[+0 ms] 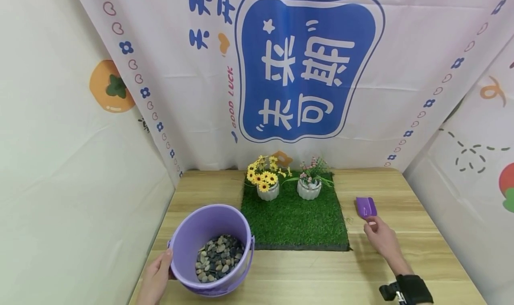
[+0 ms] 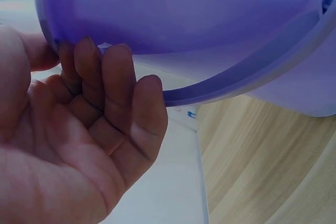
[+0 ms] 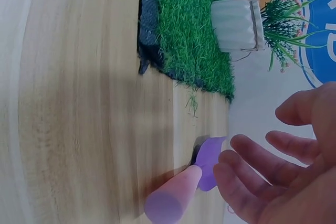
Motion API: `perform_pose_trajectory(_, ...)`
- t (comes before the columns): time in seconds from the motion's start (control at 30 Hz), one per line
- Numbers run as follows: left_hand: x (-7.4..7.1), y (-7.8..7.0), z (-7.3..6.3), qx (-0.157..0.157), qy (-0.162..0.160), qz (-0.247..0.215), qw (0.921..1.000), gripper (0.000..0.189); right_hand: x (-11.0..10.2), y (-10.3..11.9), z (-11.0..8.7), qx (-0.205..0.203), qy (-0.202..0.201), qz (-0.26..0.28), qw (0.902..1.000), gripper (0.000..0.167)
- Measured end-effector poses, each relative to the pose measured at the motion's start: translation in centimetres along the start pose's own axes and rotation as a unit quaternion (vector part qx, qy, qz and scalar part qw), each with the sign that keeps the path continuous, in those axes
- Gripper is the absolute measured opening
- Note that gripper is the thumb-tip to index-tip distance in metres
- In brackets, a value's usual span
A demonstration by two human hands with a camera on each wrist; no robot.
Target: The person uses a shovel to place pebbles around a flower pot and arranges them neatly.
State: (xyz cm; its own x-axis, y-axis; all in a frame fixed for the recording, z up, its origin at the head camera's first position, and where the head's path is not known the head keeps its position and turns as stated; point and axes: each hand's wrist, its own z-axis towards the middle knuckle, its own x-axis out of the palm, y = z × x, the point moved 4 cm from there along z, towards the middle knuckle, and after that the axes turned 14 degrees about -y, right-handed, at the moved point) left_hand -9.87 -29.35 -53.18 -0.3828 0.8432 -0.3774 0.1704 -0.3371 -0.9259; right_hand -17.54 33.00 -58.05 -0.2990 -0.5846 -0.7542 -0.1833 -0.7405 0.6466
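A purple bucket point(image 1: 186, 247) with grey and brown pebbles point(image 1: 221, 255) inside stands at the table's front left. My left hand point(image 1: 155, 274) holds its left side; in the left wrist view the curled fingers point(image 2: 116, 72) and thumb are at the rim and the bucket's hanging handle point(image 2: 231, 85). On the right lies a small purple shovel point(image 1: 366, 207). My right hand point(image 1: 383, 239) is just by it, and in the right wrist view its fingers point(image 3: 262, 156) are loosely spread beside the shovel's pinkish-purple grip point(image 3: 173, 195), not wrapped around it.
Between the hands, a green artificial turf mat point(image 1: 299, 224) lies on the wooden table point(image 1: 297, 269). At its back edge stand a white pot with yellow flowers point(image 1: 268, 191) and another with pink flowers point(image 1: 308, 190). Printed cloth point(image 1: 201, 117) hangs behind the table.
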Motion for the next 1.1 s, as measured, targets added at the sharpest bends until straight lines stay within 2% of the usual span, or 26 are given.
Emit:
perform_pose_trajectory(0.3, -0.1, 0.1, -0.1, -0.013, -0.007, 0.017, 0.9997, 0.054, -0.1, -0.6, 0.4, -0.017, -0.010, -0.031, 0.9993, 0.040)
perform_pose_trajectory(0.53, 0.0, 0.2, 0.0, -0.007, -0.012, 0.010, 0.9999, 0.052, 0.0, -1.3, 0.7, -0.003, 0.011, -0.054, 0.9985, 0.047)
perform_pose_trajectory(1.1, 0.0, 0.3, 0.0, -0.019, -0.012, 0.025, 0.9994, 0.054, 0.3, -2.3, 0.7, -0.030, 0.015, -0.108, 0.9936, 0.056)
